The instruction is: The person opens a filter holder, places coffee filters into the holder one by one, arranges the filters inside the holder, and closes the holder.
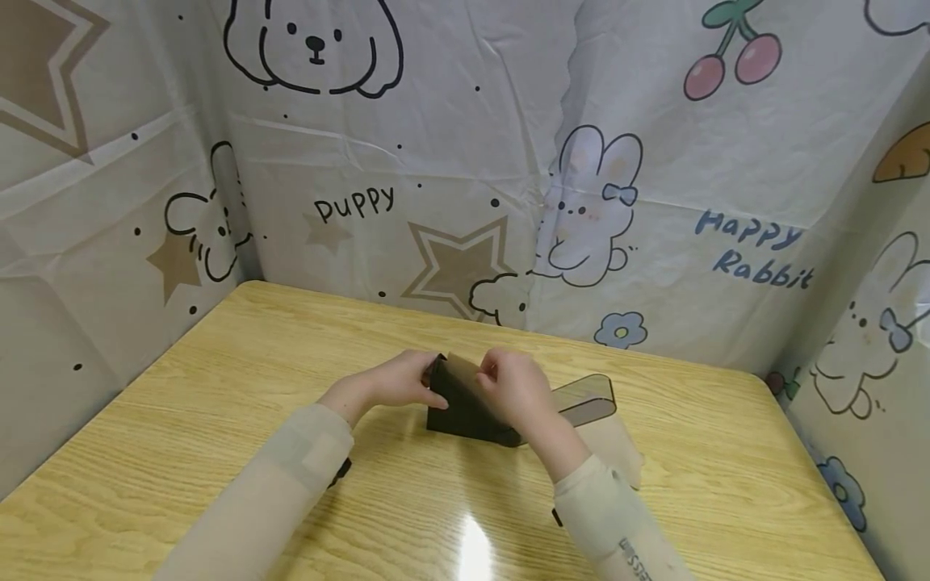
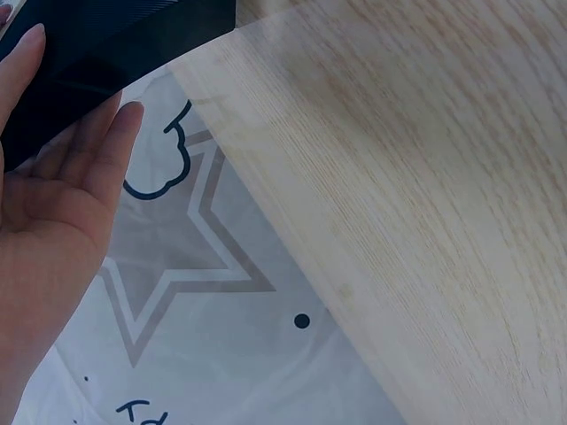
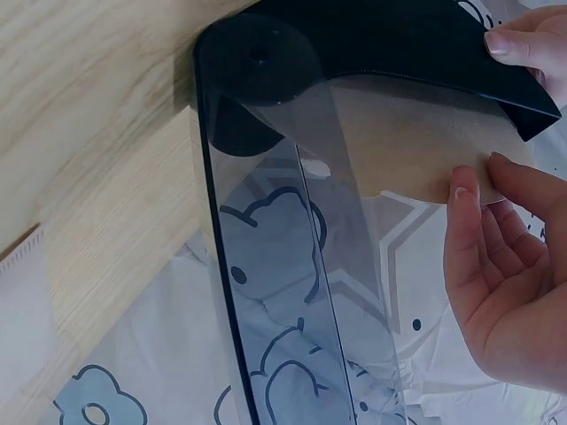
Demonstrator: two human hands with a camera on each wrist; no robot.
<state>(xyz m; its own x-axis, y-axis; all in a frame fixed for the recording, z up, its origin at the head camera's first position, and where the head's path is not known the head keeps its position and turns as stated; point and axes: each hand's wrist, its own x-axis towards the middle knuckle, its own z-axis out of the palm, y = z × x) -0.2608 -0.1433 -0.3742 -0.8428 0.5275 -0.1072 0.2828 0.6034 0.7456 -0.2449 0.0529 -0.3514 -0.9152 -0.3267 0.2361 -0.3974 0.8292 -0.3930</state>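
Observation:
A black box (image 1: 465, 403) with a see-through hinged lid (image 1: 587, 397) stands tilted over the table, its lid swung out to the right. My left hand (image 1: 403, 379) grips the box's left end, thumb on the near side and fingers behind. In the left wrist view that hand (image 2: 62, 195) lies along the black wall. Tan paper with a curved edge, looking like coffee filters (image 3: 416, 142), sticks out of the box's opening. My right hand (image 3: 518, 274) pinches its rim between thumb and fingertips. The paper's lower part is hidden inside the box.
A pale plastic bag (image 1: 613, 452) with a serrated edge lies on the wooden table (image 1: 392, 516), right of the box and partly behind my right forearm. Printed cloth (image 1: 436, 145) hangs around the table's back and sides.

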